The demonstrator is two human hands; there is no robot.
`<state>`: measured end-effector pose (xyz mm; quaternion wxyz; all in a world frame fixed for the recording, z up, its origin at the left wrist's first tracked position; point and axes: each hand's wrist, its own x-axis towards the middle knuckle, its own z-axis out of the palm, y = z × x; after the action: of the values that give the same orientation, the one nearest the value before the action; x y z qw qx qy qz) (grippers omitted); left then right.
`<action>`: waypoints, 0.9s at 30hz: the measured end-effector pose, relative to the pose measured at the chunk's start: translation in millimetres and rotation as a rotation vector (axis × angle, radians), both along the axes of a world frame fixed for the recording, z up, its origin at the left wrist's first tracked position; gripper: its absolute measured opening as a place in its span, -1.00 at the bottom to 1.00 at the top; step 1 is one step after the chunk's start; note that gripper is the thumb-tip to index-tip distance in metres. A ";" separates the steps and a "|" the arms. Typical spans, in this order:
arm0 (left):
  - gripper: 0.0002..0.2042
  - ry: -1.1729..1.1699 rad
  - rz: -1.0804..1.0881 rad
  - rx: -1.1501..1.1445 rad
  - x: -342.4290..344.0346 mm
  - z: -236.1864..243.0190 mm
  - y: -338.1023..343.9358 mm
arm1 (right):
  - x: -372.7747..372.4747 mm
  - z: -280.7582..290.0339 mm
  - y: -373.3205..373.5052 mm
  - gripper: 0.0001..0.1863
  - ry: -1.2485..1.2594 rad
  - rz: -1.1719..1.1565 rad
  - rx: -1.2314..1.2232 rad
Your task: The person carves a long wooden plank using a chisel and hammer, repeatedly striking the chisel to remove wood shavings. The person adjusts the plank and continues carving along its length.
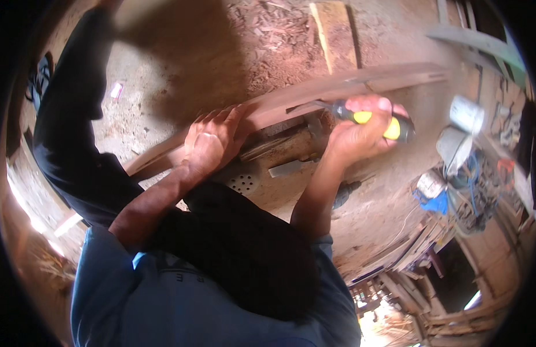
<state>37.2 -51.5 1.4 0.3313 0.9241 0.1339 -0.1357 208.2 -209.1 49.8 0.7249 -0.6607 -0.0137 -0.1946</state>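
A long, curved reddish-brown wooden plank [288, 98] stretches across in front of me from lower left to upper right. Over its left part, my left hand [213, 139] is closed, fingers bent across the wood. My right hand [360, 136] is wrapped round the black-and-yellow handle of a chisel [363, 117]. The dark blade points left, near or against the plank's near side; I cannot tell whether it touches. Below the plank, between my arms, lie a wooden block [279, 144] and a flat grey metal piece [291, 168].
Wood shavings [274, 40] cover the ground beyond the plank, beside a pale board [335, 37]. To the right are a white container [467, 114], a blue item [435, 201] and a tangle of cords. My dark-clad leg [71, 127] extends up the left side.
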 end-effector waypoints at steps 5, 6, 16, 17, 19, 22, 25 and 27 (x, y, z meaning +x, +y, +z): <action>-0.40 0.089 -0.072 0.020 5.7 0.2 3.5 | -4.0 -0.6 4.7 -0.83 0.049 0.012 0.037; -0.39 0.120 -0.089 -0.032 8.2 1.9 6.5 | -6.2 0.9 6.4 -0.83 0.026 0.061 -0.004; -0.24 -0.312 -0.402 -1.075 145.1 55.3 22.8 | -34.5 18.2 8.9 -0.76 0.168 0.170 -0.238; -0.24 -0.283 -0.506 -1.009 156.7 61.4 13.1 | -37.0 21.5 5.1 -0.74 0.186 0.163 -0.332; -0.16 -0.197 -0.692 -0.876 172.0 73.7 -2.0 | -44.6 27.0 -7.8 -0.64 0.176 0.248 -0.561; -0.33 0.004 -0.630 -0.911 171.4 86.7 -14.9 | -70.0 17.3 -38.9 -0.58 0.311 0.286 -0.611; -0.35 -0.028 -0.635 -0.927 169.6 89.9 -17.7 | -107.4 -26.4 -78.8 -0.54 0.761 0.195 -0.866; -0.31 -0.027 -0.673 -0.910 176.3 88.6 -21.8 | -123.9 -79.6 -90.1 -0.42 1.121 0.232 -0.905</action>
<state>213.6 -73.3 89.9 0.6364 0.6817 -0.2442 -0.2658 84.2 -299.2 -29.9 0.2946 -0.8903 0.2105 0.2760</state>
